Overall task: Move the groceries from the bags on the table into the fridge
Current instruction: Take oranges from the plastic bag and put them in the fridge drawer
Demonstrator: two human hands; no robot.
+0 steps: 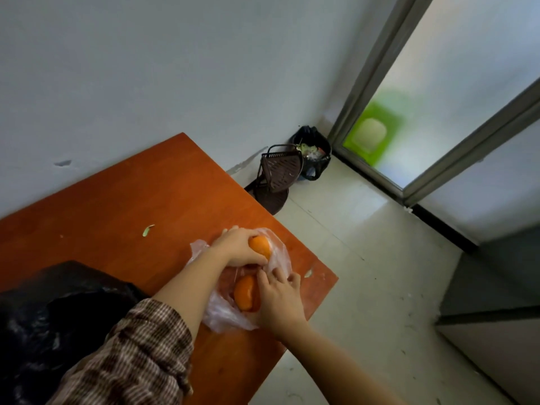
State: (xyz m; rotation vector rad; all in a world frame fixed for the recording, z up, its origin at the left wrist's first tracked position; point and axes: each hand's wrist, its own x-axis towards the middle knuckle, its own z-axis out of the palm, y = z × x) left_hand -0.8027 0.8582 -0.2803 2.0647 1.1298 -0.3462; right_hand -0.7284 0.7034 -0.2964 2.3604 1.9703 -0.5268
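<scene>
Head view. Your left hand: fingers curled round one orange, the clear bag just beneath them on the table. Your right hand: fingers bent on the bag film, with the second orange touching their thumb side. Cannot tell whether they grip.

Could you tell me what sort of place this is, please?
Probably a corner of a home kitchen or dining room: a wooden table, a bin holding food scraps on the tiled floor, and a frosted sliding door.
</scene>
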